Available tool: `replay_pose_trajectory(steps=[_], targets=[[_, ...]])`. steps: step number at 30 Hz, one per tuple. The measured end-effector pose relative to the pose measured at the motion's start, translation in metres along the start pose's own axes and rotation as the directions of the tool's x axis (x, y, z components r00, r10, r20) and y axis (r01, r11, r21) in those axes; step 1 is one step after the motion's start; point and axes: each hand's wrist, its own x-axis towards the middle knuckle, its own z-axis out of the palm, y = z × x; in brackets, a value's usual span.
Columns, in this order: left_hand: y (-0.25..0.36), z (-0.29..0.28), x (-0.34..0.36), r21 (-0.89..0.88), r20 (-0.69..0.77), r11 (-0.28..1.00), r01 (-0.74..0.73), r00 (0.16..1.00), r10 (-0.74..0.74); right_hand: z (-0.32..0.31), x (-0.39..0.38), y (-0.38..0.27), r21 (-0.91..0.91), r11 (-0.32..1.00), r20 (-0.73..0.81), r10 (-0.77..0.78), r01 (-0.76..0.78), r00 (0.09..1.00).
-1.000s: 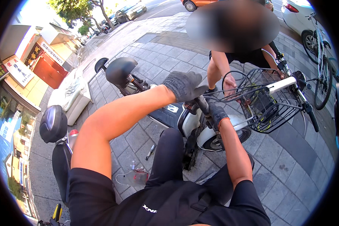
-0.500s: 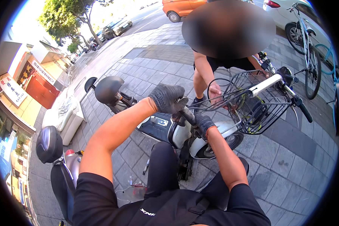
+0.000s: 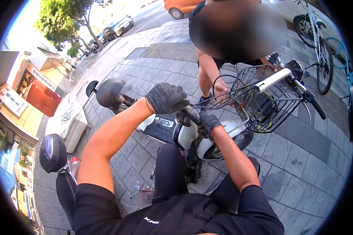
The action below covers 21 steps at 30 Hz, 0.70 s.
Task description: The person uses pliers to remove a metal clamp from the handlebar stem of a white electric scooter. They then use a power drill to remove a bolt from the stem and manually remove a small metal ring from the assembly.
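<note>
Over on the far left, a parked scooter with a black box (image 3: 53,153) stands beside the paving, just in front of a pale sofa (image 3: 72,131). Lower down, near the wearer's knee, a clear bag (image 3: 141,198) with thin wires lies on the ground, probably left there to stay within reach. Next comes the white scooter (image 3: 185,137), its dark seat (image 3: 110,92) pointing away to the upper left.

The gloved left hand (image 3: 166,98) is curled at the upper end of a dark tube (image 3: 191,114); its palm is hidden, so I cannot tell whether it grips the tube or something small there. That tube rises tilted from the scooter's front, between the 2 gloves. The right hand (image 3: 211,123) is closed around it lower down, seemingly to steady it.

To the right, another person's hand (image 3: 221,90) is partly open beside the black cables (image 3: 233,96), perhaps keeping them out of the way. Those cables run toward the wire basket (image 3: 280,111) and the handlebar (image 3: 316,105), which sit off to the side with the white stem (image 3: 273,80), apparently because the cables limit how far they can go.
</note>
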Motion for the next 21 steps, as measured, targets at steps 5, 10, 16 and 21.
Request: replay_pose_trajectory(steps=[5,10,16,21], targets=[[0.017,0.003,0.002,0.062,0.156,0.926,0.372,0.913,-0.377,0.0,-0.009,0.001,-0.498,0.829,0.065,-0.254,0.252,0.965],[0.033,-0.02,0.054,0.2,0.477,0.687,0.698,0.544,-0.691,0.001,-0.003,-0.002,0.121,0.984,-0.019,0.135,-0.132,0.991],[0.033,-0.035,0.028,0.054,0.473,0.871,0.489,0.755,-0.454,-0.004,0.006,0.005,-0.269,0.953,-0.009,-0.151,0.143,0.988],[0.005,-0.048,-0.001,-0.309,0.404,0.903,0.298,0.901,-0.159,0.001,0.024,0.016,-0.203,0.963,-0.002,-0.183,0.179,0.983]])
